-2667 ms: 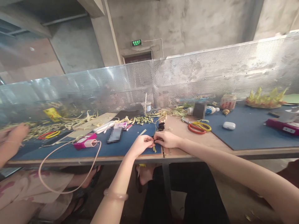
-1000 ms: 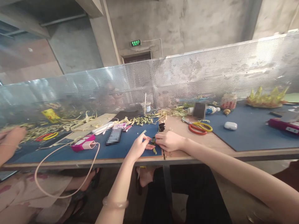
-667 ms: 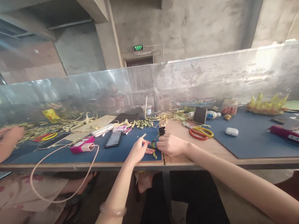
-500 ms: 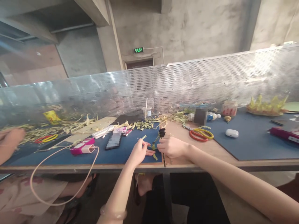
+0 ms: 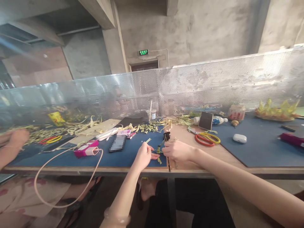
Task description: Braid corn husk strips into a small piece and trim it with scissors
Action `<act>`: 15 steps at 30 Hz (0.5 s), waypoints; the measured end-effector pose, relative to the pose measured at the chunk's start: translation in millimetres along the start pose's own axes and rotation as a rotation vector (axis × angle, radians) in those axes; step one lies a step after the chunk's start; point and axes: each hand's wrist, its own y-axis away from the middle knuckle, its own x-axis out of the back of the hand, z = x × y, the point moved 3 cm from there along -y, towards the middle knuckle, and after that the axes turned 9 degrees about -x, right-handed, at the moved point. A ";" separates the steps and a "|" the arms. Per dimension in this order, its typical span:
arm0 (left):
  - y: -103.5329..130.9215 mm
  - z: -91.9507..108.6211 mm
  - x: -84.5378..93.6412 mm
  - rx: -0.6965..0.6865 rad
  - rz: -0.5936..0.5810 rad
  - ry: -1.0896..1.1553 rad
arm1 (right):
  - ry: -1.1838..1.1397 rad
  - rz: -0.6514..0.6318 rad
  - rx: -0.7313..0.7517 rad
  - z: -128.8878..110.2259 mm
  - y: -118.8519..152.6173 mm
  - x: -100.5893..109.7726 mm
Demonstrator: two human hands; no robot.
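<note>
Left hand (image 5: 143, 157) and right hand (image 5: 178, 151) farther apart than before, left fingers parted, right curled, holds unclear, green plait (image 5: 158, 150) between.

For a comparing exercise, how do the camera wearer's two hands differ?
The left hand is over the blue mat, the right hand mostly over bare wood. The left hand is partly extended, the right hand curled. The left forearm wears a bangle; the right forearm shows none. Both hands are at the green strip.

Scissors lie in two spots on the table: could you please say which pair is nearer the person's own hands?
The scissors on the wood, beyond the right hand; the other pair lies far left, near the co-worker's hand.
</note>
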 end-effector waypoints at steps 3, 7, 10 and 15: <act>2.0 4.3 0.2 -0.002 -0.032 0.046 | -0.062 0.034 -0.130 1.8 4.1 3.8; 3.2 9.5 0.6 0.000 -0.082 0.105 | -0.188 0.104 -0.282 0.0 4.7 7.9; 2.2 11.2 1.7 -0.005 -0.082 0.134 | -0.314 0.128 -0.291 -3.3 -4.3 4.7; 1.4 10.5 7.0 -0.025 0.016 0.157 | -0.545 0.112 -0.259 1.6 -23.1 -8.5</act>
